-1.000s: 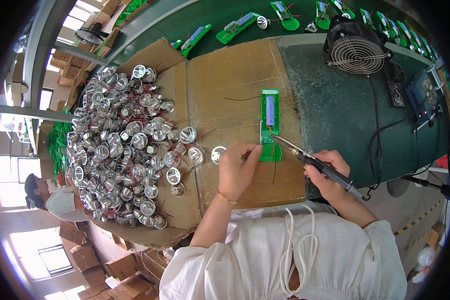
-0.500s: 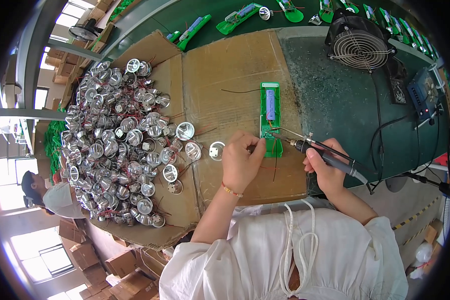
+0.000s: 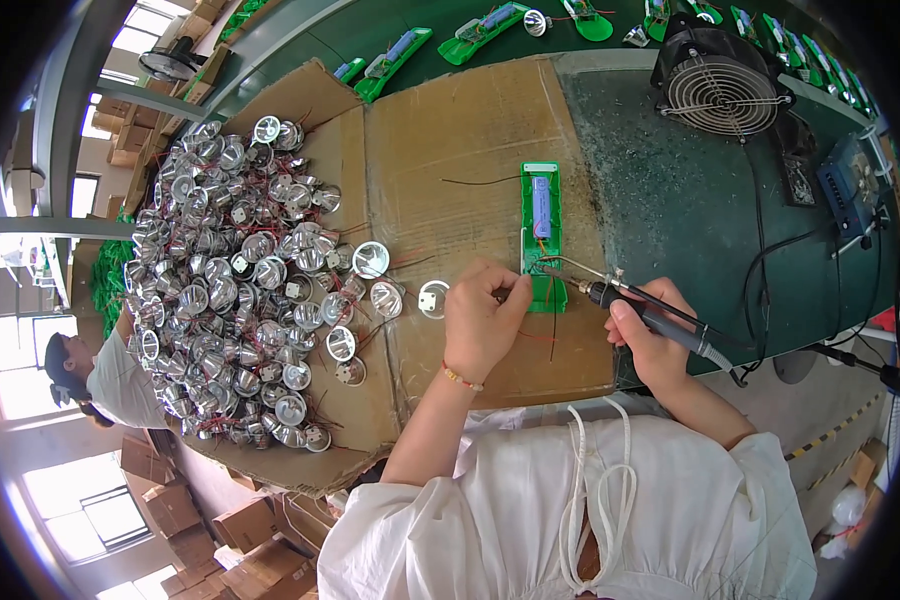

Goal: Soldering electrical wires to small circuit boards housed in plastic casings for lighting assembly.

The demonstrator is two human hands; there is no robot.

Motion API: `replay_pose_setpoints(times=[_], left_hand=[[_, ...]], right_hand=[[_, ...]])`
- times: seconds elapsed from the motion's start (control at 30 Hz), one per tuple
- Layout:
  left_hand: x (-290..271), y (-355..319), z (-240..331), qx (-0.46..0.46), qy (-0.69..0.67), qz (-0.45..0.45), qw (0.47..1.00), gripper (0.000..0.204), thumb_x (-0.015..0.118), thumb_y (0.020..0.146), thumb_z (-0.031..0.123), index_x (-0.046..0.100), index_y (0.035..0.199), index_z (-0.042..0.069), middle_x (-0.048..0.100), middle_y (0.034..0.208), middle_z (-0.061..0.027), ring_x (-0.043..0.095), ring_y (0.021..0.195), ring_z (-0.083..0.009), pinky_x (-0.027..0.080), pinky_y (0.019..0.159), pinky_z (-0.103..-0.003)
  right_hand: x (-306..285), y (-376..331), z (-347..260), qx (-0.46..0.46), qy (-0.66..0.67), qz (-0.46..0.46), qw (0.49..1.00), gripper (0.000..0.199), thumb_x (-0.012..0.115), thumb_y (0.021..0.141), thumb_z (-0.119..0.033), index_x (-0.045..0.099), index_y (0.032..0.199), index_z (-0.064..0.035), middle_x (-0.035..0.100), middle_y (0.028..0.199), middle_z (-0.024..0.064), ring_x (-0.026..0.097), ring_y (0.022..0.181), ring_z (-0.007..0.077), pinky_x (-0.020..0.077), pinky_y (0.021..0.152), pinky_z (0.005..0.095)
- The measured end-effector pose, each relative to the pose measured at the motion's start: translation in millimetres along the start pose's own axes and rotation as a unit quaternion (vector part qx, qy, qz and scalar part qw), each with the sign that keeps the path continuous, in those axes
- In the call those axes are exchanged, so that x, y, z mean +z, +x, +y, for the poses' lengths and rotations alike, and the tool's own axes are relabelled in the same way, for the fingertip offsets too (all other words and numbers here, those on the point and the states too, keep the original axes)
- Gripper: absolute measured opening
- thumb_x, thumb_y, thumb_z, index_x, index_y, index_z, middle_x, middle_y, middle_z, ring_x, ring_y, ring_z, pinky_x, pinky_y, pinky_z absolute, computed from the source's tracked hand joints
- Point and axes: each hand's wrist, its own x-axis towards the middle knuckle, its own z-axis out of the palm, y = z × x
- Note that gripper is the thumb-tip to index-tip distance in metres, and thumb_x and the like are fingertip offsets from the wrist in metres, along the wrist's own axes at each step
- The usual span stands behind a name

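Note:
A long green plastic housing (image 3: 554,296) lies upright in the picture, with a purple cylindrical battery cell (image 3: 541,208) and a small circuit board (image 3: 536,264) in it. My right hand (image 3: 653,340) is closed around a soldering iron (image 3: 667,325), whose tip and thin curved metal tube reach over the board. At the board's left edge, my left hand (image 3: 482,312) is closed in a pinch. Whatever its fingertips hold is too small to make out. Thin black and red wires stick out from the housing. A silver reflector cup (image 3: 434,299) lies beside my left hand.
A cardboard sheet (image 3: 470,130) lies under the work. Left of it, a box holds a heap of silver reflectors (image 3: 210,290) with red wires. A fan (image 3: 722,95) and a blue soldering station (image 3: 850,190) stand at right. More green housings (image 3: 482,33) line the far side.
The green housings on the far side have shifted slightly right. The person at far left has moved an arm toward the green pile. My hands stay almost in place over the board.

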Motion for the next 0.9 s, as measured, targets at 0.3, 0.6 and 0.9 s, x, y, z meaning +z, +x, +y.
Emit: replay_pose_setpoints(times=[0.3, 0.6, 0.9], left_hand=[[-2, 1, 0, -0.017, 0.004, -0.012, 1.000, 0.013, 0.063, 0.074, 0.010, 0.061, 0.068, -0.001, 0.057, 0.069, -0.0108, 0.057, 0.056, -0.0195, 0.043, 0.051, -0.028], [-12, -6, 15, 0.064, 0.072, 0.027, 0.995, 0.009, 0.065, 0.073, 0.010, 0.062, 0.072, 0.001, 0.057, 0.072, -0.0105, 0.057, 0.060, -0.0213, 0.044, 0.054, -0.030], [-24, -27, -1, 0.267, 0.157, -0.077, 0.948, 0.020, 0.074, 0.060, 0.014, 0.067, 0.078, 0.010, 0.054, 0.091, -0.0074, 0.051, 0.097, -0.0324, 0.041, 0.080, -0.042]], right_hand=[[-10, -7, -4, -0.032, 0.017, 0.033, 0.999, 0.016, 0.060, 0.081, -0.007, 0.047, 0.085, 0.0026, 0.059, 0.069, 0.0123, 0.058, 0.056, 0.0119, 0.0497, 0.050, 0.0229], [-17, -9, -1, -0.018, 0.033, 0.043, 0.998, 0.017, 0.060, 0.080, -0.007, 0.048, 0.086, 0.0029, 0.059, 0.069, 0.0123, 0.058, 0.055, 0.0118, 0.0496, 0.049, 0.0229], [-19, -11, -2, -0.040, 0.004, 0.044, 0.998, 0.016, 0.059, 0.080, -0.008, 0.046, 0.085, 0.0009, 0.057, 0.062, 0.0105, 0.053, 0.049, 0.0109, 0.0444, 0.045, 0.0209]])
